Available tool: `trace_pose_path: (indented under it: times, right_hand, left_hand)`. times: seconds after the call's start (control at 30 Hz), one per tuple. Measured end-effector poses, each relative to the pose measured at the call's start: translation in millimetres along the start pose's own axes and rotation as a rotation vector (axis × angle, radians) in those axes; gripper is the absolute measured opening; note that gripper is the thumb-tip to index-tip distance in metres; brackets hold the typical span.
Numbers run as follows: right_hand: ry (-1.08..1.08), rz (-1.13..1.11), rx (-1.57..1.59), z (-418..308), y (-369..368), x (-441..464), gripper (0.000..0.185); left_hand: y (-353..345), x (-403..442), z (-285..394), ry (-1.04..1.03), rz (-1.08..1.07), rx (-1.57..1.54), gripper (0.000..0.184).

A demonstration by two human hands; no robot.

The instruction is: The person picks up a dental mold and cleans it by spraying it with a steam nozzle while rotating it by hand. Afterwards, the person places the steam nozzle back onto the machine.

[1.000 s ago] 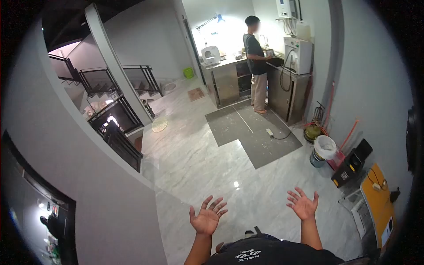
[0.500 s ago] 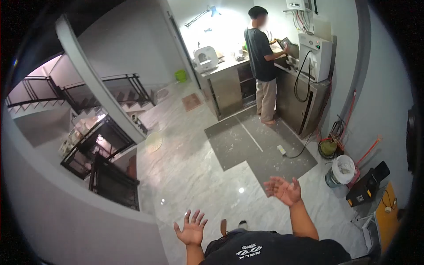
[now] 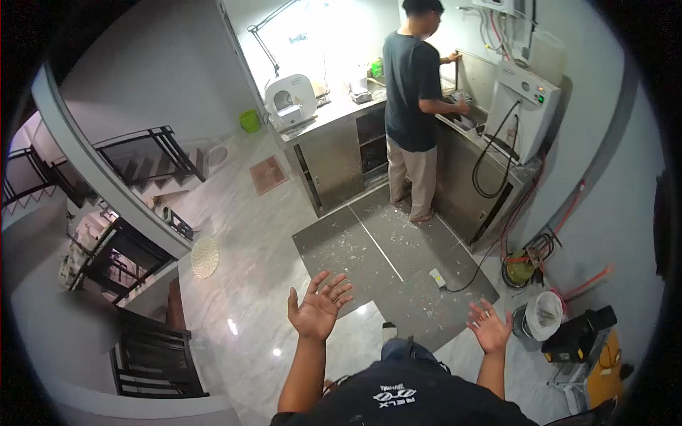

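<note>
Both hands are raised in front of my body with palms up and fingers spread. My left hand [image 3: 317, 309] holds nothing and appears over the edge of the grey floor mat [image 3: 341, 245]. Nothing is in my right hand [image 3: 490, 328] either; it appears near the mat's right corner, left of a lined bucket [image 3: 543, 317]. Ahead, a person [image 3: 414, 92] in a dark shirt and light trousers stands on the mat at the counter, one hand by a raised panel [image 3: 477, 79] and the other over the sink area.
A power strip [image 3: 437, 277] with a cable lies on the mat. A gas cylinder [image 3: 522, 267] and black toolbox [image 3: 579, 335] stand along the right wall. Railings [image 3: 153, 355] and stairs are at left. A white machine [image 3: 290, 101] sits on the counter.
The counter, person and mat appear closer. The panel by the sink now stands more upright. My left hand appears higher in view; my right hand has moved lower and to the right.
</note>
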State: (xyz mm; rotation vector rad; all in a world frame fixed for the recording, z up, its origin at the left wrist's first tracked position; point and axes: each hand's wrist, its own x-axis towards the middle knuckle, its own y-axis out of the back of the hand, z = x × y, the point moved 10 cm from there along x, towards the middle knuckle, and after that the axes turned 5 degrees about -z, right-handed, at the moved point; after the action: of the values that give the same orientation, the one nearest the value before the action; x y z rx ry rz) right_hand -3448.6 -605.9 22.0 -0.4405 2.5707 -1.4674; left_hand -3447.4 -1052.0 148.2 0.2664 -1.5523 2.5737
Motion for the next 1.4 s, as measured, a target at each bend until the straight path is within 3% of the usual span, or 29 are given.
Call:
trace_pose_path:
  times: [0.17,0.4,0.57,0.63,0.8,0.97,1.1,1.17,1.23,1.27,1.3,1.37,1.4]
  right_hand:
    - [-0.18,-0.186,-0.147,25.2,-75.0,213.8,0.088]
    - [-0.449,-0.616,-0.434,104.3,-162.4,450.0,0.086]
    - [-0.388,-0.558,-0.393,140.6,-160.6,554.4,0.09]
    - [-0.404,-0.392,-0.303,151.2,-141.4,578.8,0.09]
    - [-0.41,-0.342,-0.314,143.8,-141.3,639.2,0.081]
    - [-0.322,-0.264,-0.384,121.7,-119.4,721.3,0.073]
    - [-0.646,-0.168,-0.38,170.2,-61.9,818.2,0.05]
    - [-0.777,-0.055,-0.544,209.2,16.8,877.7,0.043]
    - [-0.75,0.156,-0.728,221.1,95.6,944.9,0.031]
    - [-0.612,0.195,-0.802,217.3,129.1,988.1,0.021]
    - [-0.485,0.256,-0.803,209.3,158.3,1034.4,0.017]
    - [-0.193,0.404,-0.658,195.3,215.5,1108.1,0.015]
    - [-0.075,0.464,-0.892,180.7,228.1,1141.1,0.016]
  left_hand:
    - [74.9,46.3,6.0,-0.004,0.216,-0.143,0.083]
    - [175.2,114.0,95.5,-0.233,0.362,-0.085,0.078]
    - [249.6,226.2,137.2,-0.171,0.415,-0.124,0.077]
    - [263.0,284.1,149.6,-0.126,0.388,-0.125,0.077]
    - [253.5,459.6,170.0,0.109,0.236,0.05,0.075]
    - [257.7,594.6,149.1,0.276,0.028,0.168,0.073]
    - [295.5,682.8,127.7,0.219,0.012,0.368,0.07]
    - [318.5,725.2,111.5,0.191,0.013,0.372,0.06]
    - [369.7,754.4,114.9,-0.001,0.142,0.776,0.052]
    - [409.1,768.5,115.2,-0.088,0.141,1.041,0.054]
    - [380.8,795.3,120.9,-0.148,0.144,1.279,0.044]
    - [417.5,820.4,112.1,-0.25,0.196,1.62,0.045]
    - [425.9,836.0,109.7,-0.319,0.234,1.719,0.044]
